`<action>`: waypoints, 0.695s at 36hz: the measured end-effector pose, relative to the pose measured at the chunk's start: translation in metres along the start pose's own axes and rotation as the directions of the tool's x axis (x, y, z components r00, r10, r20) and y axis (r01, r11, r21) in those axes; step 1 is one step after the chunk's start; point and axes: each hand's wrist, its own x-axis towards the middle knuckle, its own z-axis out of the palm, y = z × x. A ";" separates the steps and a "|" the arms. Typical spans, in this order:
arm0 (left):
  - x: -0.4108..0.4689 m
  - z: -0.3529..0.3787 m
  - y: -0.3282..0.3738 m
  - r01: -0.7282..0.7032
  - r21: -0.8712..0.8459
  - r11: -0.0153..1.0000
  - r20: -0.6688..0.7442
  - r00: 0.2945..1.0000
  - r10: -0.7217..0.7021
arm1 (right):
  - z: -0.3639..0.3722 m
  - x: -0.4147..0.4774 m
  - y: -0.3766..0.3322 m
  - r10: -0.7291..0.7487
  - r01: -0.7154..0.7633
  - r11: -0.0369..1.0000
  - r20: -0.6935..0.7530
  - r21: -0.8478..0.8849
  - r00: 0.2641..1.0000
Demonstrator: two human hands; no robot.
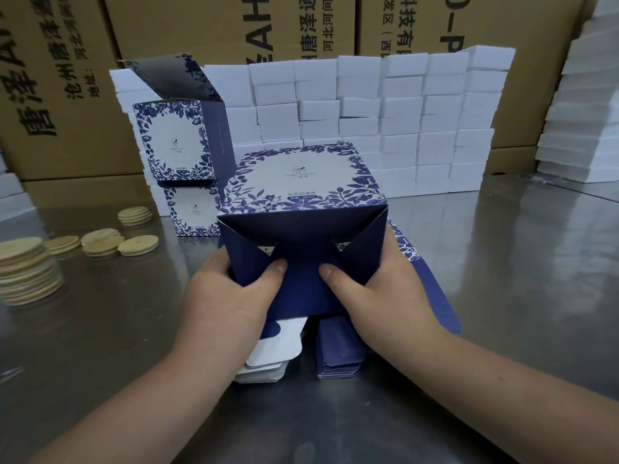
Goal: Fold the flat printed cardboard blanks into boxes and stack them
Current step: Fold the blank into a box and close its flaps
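Navy cardboard flaps lie pressed under both thumbs: the left hand (231, 296) grips the left side of the half-folded box (301, 182) and the right hand (378, 296) grips its right side, with the fingers hidden behind it. The box is held just above a pile of flat blanks (338, 360) on the steel tabletop (502, 262). Two finished boxes (174, 142) stand stacked at the left, near pale round discs (26, 266). White blocks (402, 122) are stacked behind.
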 end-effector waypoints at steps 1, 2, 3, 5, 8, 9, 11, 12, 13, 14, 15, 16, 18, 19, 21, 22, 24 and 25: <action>0.000 0.000 0.000 -0.002 0.000 1.000 0.000 1.000 0.002 | 0.000 0.000 0.000 0.001 -0.001 1.000 -0.002 0.007 1.000; 0.000 0.000 0.000 -0.005 0.004 1.000 0.003 1.000 0.005 | 0.000 0.000 0.000 0.002 -0.002 1.000 -0.004 0.014 1.000; 0.000 0.000 0.000 -0.008 0.006 1.000 0.004 1.000 0.008 | 0.000 0.000 0.000 0.001 -0.001 1.000 -0.006 0.017 1.000; 0.000 0.000 0.000 -0.011 -0.003 1.000 0.004 1.000 0.011 | 0.000 0.000 0.000 -0.005 0.005 1.000 -0.008 0.020 1.000; -0.001 0.000 0.001 -0.028 -0.017 0.999 0.014 0.999 0.029 | 0.000 0.000 0.000 -0.011 0.011 0.999 -0.003 0.041 1.000; -0.002 0.000 0.002 -0.039 -0.016 0.999 0.022 0.999 0.040 | 0.000 0.000 0.000 -0.014 0.014 0.998 -0.006 0.057 1.000; -0.003 0.001 0.003 -0.069 0.005 0.998 0.041 0.997 0.068 | 0.000 0.000 0.001 -0.021 0.022 0.996 -0.013 0.086 1.000; -0.004 0.001 0.003 -0.081 0.015 0.997 0.050 0.996 0.080 | -0.001 0.000 0.001 -0.023 0.024 0.995 -0.012 0.098 1.000; -0.004 0.000 0.002 -0.088 0.028 0.996 0.061 0.994 0.086 | -0.001 -0.001 0.001 -0.019 0.019 0.994 -0.005 0.110 1.000; -0.005 0.000 0.000 -0.095 0.047 0.994 0.074 0.993 0.091 | -0.002 -0.001 0.001 -0.019 0.018 0.993 0.004 0.121 1.000; -0.004 -0.001 -0.001 -0.102 0.079 0.992 0.089 0.991 0.095 | -0.002 -0.001 0.001 -0.023 0.021 0.991 0.015 0.129 1.000; -0.004 -0.001 -0.002 -0.109 0.116 0.987 0.103 0.990 0.098 | -0.002 -0.001 0.001 -0.031 0.028 0.991 0.021 0.129 0.999; -0.004 -0.001 -0.004 -0.130 0.199 0.971 0.115 0.987 0.108 | -0.003 -0.001 0.001 -0.034 0.031 0.990 0.026 0.138 0.999; -0.004 -0.002 -0.004 -0.137 0.234 0.963 0.118 0.987 0.112 | -0.003 -0.001 0.002 -0.035 0.031 0.990 0.026 0.141 0.999; -0.005 -0.002 -0.003 -0.154 0.263 0.953 0.121 0.985 0.126 | -0.004 -0.001 0.002 -0.042 0.039 0.989 0.021 0.145 0.999; -0.005 -0.002 -0.004 -0.167 0.269 0.948 0.127 0.982 0.137 | -0.004 -0.001 0.001 -0.044 0.040 0.988 0.023 0.150 0.999; -0.006 -0.002 -0.004 -0.174 0.259 0.950 0.125 0.981 0.146 | -0.005 -0.001 -0.003 -0.059 0.050 0.982 0.042 0.182 0.997; -0.007 -0.003 -0.003 -0.183 0.224 0.957 0.134 0.979 0.156 | -0.005 -0.002 -0.004 -0.073 0.061 0.978 0.056 0.201 0.996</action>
